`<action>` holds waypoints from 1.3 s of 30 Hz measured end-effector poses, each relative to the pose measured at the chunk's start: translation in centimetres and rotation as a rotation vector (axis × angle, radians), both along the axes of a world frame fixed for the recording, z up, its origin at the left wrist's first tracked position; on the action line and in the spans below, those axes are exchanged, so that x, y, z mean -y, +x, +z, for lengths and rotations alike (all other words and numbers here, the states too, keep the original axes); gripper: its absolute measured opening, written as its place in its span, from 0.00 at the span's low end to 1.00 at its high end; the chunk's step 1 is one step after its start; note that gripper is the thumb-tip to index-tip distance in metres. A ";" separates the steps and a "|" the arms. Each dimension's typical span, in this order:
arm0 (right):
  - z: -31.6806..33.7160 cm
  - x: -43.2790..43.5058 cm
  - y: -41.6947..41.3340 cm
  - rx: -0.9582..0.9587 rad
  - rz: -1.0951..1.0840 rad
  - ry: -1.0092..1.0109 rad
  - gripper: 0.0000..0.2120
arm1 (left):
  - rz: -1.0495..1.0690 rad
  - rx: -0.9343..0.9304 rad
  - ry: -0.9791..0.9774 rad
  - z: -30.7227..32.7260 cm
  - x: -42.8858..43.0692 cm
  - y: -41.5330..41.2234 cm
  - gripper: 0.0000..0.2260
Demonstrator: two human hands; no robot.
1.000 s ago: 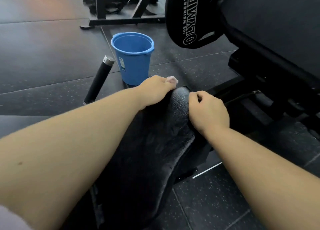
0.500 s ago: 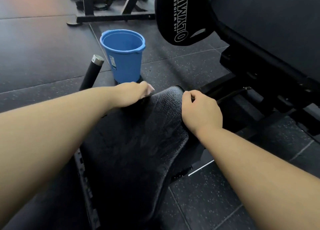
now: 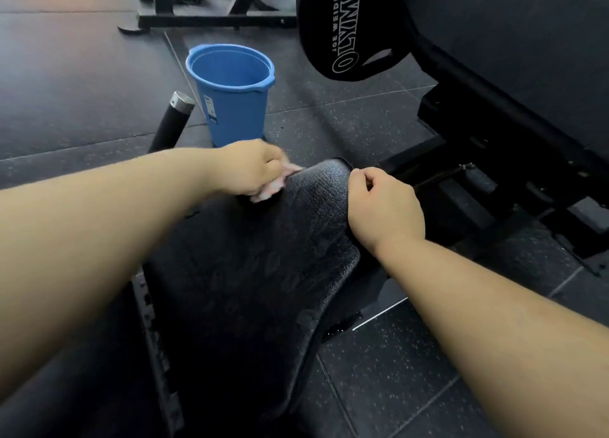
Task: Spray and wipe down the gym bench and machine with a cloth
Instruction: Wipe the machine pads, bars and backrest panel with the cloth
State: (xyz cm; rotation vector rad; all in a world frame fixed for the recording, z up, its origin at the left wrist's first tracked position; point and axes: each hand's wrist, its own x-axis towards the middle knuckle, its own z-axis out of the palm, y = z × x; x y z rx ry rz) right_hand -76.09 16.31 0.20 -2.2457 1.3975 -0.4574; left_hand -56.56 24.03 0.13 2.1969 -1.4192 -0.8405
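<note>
A black textured bench seat pad (image 3: pixel 257 273) fills the middle of the view, narrowing toward its far tip. My left hand (image 3: pixel 253 167) grips a small whitish cloth (image 3: pixel 273 187) and presses it against the pad's far left edge. Most of the cloth is hidden under the fingers. My right hand (image 3: pixel 384 207) grips the pad's right edge near the tip, fingers curled over the rim. The dark machine frame (image 3: pixel 514 131) rises to the right of the pad.
A blue bucket (image 3: pixel 232 91) stands on the rubber floor just beyond the pad. A black bar with a metal end cap (image 3: pixel 173 118) slants up left of it. A black Olympic weight plate (image 3: pixel 346 26) hangs at the top. A rack base (image 3: pixel 211 19) lies far back.
My left hand with the cloth has slid from the pad's tip leftward and down along its left edge. The right hand has kept its hold on the right edge.
</note>
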 end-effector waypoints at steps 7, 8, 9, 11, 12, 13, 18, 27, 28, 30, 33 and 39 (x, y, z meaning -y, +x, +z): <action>0.1 -0.2 0.1 -0.018 -0.002 -0.006 0.15 | 0.155 0.006 0.017 0.2 -1.1 0.2 0.16; 0.1 -0.1 0.1 -0.015 -0.007 -0.004 0.15 | 0.156 -0.035 -0.067 0.6 0.1 -1.2 0.16; 0.1 -0.1 0.1 -0.011 -0.013 -0.004 0.15 | 0.158 -0.079 -0.132 0.9 1.4 -2.3 0.15; 0.0 -0.1 0.1 -0.004 -0.019 -0.008 0.16 | 0.143 -0.081 -0.150 1.3 3.2 -3.6 0.13; -0.1 0.0 0.1 0.000 -0.019 -0.012 0.16 | 0.104 -0.039 -0.116 1.3 3.5 -3.5 0.14; -0.1 0.1 0.1 -0.002 -0.018 -0.013 0.16 | 0.058 0.011 -0.081 1.1 3.3 -3.2 0.15; -0.4 0.3 0.0 -0.021 -0.026 -0.023 0.18 | 0.025 0.201 0.125 -0.6 -2.9 1.8 0.12; -0.3 -1.1 0.3 -0.212 0.064 -0.434 0.18 | 0.272 0.230 -0.494 -5.2 -10.4 -2.0 0.12; 0.0 -1.6 0.4 -0.232 0.098 -0.484 0.19 | 0.197 0.297 -0.563 -5.9 -11.8 -3.3 0.12; 0.6 -2.7 1.8 -0.248 0.209 -0.526 0.21 | 0.132 0.367 -0.607 -7.7 -13.1 -4.0 0.14; 0.6 -5.8 5.8 -0.210 0.416 -0.501 0.17 | 0.344 0.280 -0.488 -8.5 -12.1 -1.4 0.16; -3.1 -7.4 8.5 -0.406 0.425 -0.477 0.14 | 0.538 -0.055 -0.164 -7.0 -9.5 5.5 0.16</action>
